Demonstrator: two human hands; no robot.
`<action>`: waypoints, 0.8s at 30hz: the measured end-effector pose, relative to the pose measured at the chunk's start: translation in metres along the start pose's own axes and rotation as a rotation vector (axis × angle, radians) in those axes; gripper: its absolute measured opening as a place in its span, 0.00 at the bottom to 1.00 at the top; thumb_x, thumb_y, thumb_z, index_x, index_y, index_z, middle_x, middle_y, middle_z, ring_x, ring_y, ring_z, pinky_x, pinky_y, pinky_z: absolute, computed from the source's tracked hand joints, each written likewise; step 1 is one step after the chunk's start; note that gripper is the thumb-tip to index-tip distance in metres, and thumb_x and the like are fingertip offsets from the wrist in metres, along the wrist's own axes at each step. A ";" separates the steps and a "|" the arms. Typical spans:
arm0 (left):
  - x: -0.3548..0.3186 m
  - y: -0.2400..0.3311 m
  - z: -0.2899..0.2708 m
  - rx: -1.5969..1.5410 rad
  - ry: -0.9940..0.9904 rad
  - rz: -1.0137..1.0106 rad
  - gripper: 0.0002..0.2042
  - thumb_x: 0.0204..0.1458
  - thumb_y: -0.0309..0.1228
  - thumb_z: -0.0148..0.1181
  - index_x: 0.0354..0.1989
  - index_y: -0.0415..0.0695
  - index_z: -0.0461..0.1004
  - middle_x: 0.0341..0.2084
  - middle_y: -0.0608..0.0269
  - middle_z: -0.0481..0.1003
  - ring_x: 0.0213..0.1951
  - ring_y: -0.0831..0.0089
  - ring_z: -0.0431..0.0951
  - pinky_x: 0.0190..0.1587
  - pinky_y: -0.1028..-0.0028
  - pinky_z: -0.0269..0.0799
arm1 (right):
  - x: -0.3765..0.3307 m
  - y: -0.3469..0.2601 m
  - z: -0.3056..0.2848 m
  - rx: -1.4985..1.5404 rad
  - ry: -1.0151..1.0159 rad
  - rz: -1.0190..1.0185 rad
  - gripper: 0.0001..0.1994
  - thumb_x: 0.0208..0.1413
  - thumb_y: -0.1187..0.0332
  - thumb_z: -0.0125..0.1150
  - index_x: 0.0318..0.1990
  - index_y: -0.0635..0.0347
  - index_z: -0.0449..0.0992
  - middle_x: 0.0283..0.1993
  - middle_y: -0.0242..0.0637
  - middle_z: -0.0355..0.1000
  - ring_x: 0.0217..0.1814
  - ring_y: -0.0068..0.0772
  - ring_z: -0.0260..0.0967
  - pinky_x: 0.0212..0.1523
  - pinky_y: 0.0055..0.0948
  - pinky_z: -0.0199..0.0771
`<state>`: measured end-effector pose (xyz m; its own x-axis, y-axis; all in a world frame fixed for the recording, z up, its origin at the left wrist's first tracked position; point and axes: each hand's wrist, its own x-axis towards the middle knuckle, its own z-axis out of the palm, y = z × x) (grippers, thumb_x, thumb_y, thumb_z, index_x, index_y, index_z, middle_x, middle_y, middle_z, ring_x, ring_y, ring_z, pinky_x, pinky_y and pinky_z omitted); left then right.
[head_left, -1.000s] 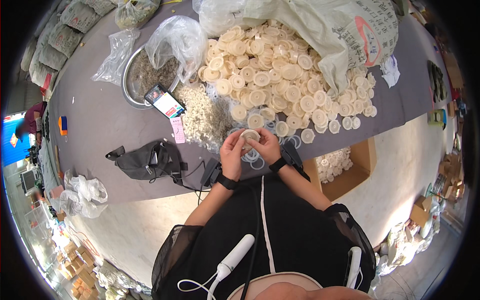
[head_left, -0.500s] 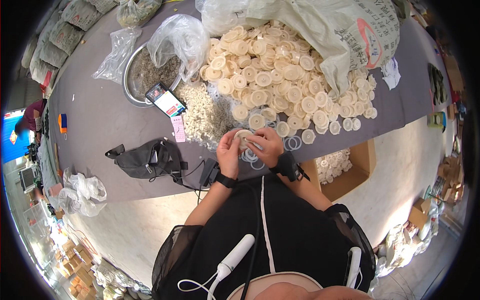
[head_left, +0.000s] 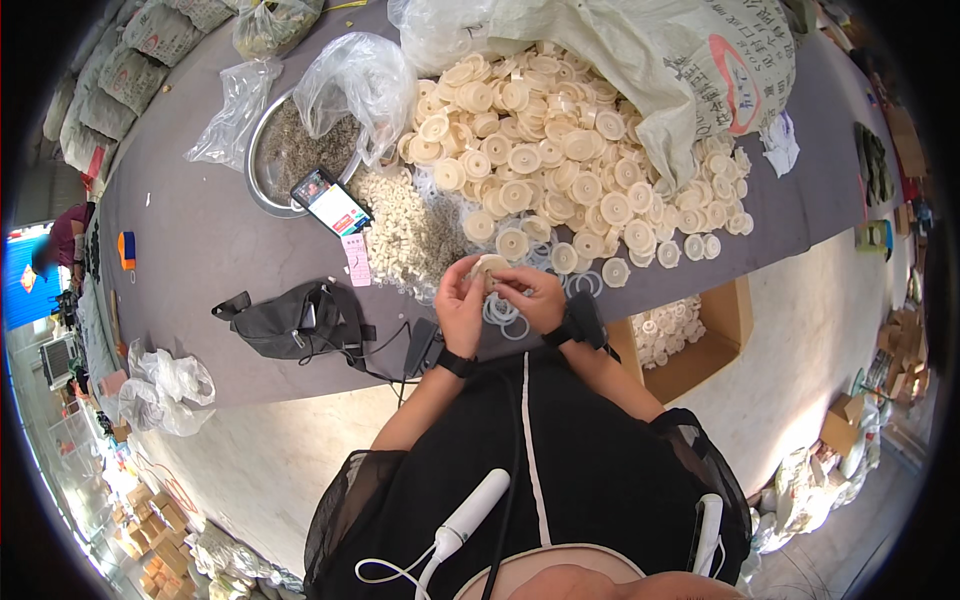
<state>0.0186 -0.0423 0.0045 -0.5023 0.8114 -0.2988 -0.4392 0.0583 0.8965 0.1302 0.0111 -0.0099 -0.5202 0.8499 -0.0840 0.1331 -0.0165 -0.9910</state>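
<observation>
Cream-white plastic fills most of this view looking down from a person's head onto a grey table point(head_left: 210, 230). Both hands meet just above the table's near edge. The left hand point(head_left: 460, 305) and the right hand point(head_left: 530, 297) together pinch one small round cream cap point(head_left: 490, 268), fingers curled around its rim from both sides; it is held in the air just in front of the big pile. Each wrist wears a dark band.

The pile of caps point(head_left: 560, 170) is a broad heap of smooth, disc-shaped pieces with raised centres, spilling from a large woven white sack point(head_left: 640, 60) lying open at the far side. Thin translucent rings point(head_left: 505, 315) lie flat on the table directly beneath the hands. To the left of the caps sits a lower mound of much smaller pale pieces point(head_left: 410, 235), grainy in texture.

Further left, a round metal bowl point(head_left: 262, 190) holds dark, speckled small parts, and a crumpled clear plastic bag point(head_left: 350, 85) rests on its rim. A phone point(head_left: 332, 202) with a lit screen leans at the bowl's edge. A soft black pouch bag point(head_left: 290, 320) with cables lies near the table's front edge. To the right, below the table, an open cardboard box point(head_left: 720, 330) contains more cream caps.
</observation>
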 end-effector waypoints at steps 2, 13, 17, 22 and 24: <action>0.000 0.000 0.000 -0.006 0.017 -0.001 0.11 0.48 0.20 0.47 0.42 0.35 0.64 0.35 0.61 0.70 0.35 0.79 0.71 0.36 0.82 0.67 | 0.000 0.001 -0.001 0.037 -0.016 0.023 0.07 0.43 0.76 0.57 0.33 0.64 0.73 0.28 0.33 0.71 0.26 0.17 0.67 0.25 0.15 0.65; -0.005 0.005 0.002 0.028 -0.049 0.032 0.11 0.48 0.19 0.47 0.41 0.35 0.64 0.36 0.60 0.69 0.38 0.77 0.71 0.39 0.81 0.68 | 0.005 0.000 0.000 -0.025 0.132 -0.004 0.17 0.41 0.73 0.59 0.42 0.63 0.67 0.34 0.30 0.67 0.34 0.18 0.65 0.32 0.17 0.67; -0.008 0.011 0.004 0.032 -0.065 0.020 0.13 0.47 0.20 0.49 0.42 0.35 0.64 0.38 0.60 0.69 0.37 0.78 0.70 0.37 0.82 0.67 | 0.004 0.018 -0.003 0.307 -0.038 0.151 0.18 0.41 0.73 0.59 0.42 0.64 0.66 0.35 0.32 0.67 0.35 0.19 0.65 0.33 0.18 0.67; -0.015 0.014 0.007 0.020 -0.095 -0.007 0.13 0.47 0.21 0.50 0.43 0.35 0.64 0.38 0.60 0.69 0.37 0.77 0.71 0.37 0.81 0.68 | 0.004 0.022 -0.004 0.538 -0.091 0.200 0.16 0.43 0.72 0.58 0.41 0.64 0.67 0.35 0.33 0.67 0.35 0.19 0.65 0.33 0.18 0.67; -0.014 0.011 0.008 -0.018 -0.072 -0.021 0.13 0.48 0.22 0.49 0.43 0.36 0.64 0.38 0.60 0.69 0.37 0.77 0.71 0.37 0.81 0.68 | 0.005 0.024 -0.003 0.505 -0.078 0.168 0.15 0.43 0.72 0.58 0.40 0.64 0.67 0.35 0.33 0.67 0.35 0.18 0.65 0.33 0.18 0.67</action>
<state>0.0268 -0.0485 0.0210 -0.4386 0.8497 -0.2927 -0.4625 0.0659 0.8842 0.1329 0.0168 -0.0340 -0.5906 0.7723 -0.2339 -0.1928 -0.4165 -0.8885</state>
